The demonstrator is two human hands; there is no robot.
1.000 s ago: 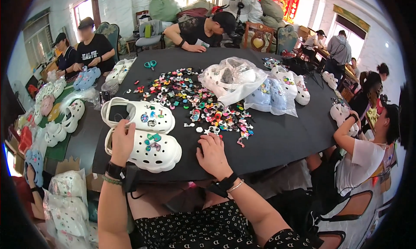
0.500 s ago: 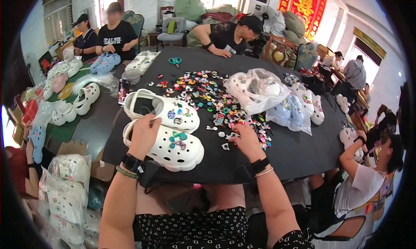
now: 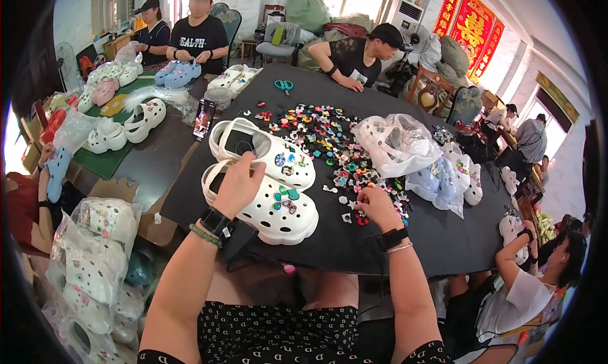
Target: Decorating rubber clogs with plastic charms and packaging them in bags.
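A pair of white clogs lies before me on the black tabletop, side by side with toes to the right. The nearer clog [image 3: 288,221] and the farther clog [image 3: 294,168] both carry colourful charms on their uppers. My left hand [image 3: 239,185] is closed over the nearer clog at its foot opening. To the right, my right hand [image 3: 379,209] is at the near edge of a spread heap of small charms [image 3: 323,133]. Its thumb and fingers are pinched together; whatever they hold is too small to make out. A few loose charms lie beside its fingertips.
Bagged clogs [image 3: 396,145] stand right of the heap. Teal scissors [image 3: 284,85] and a phone [image 3: 204,119] lie beyond my clogs. More clogs [image 3: 145,119] cover the left table; bagged pairs [image 3: 95,263] are stacked at lower left. Several people work around the tables.
The whole view has shifted, so the table's things sit farther right. My right hand's fingers have drawn together among the charms. My left hand stays on the nearer clog.
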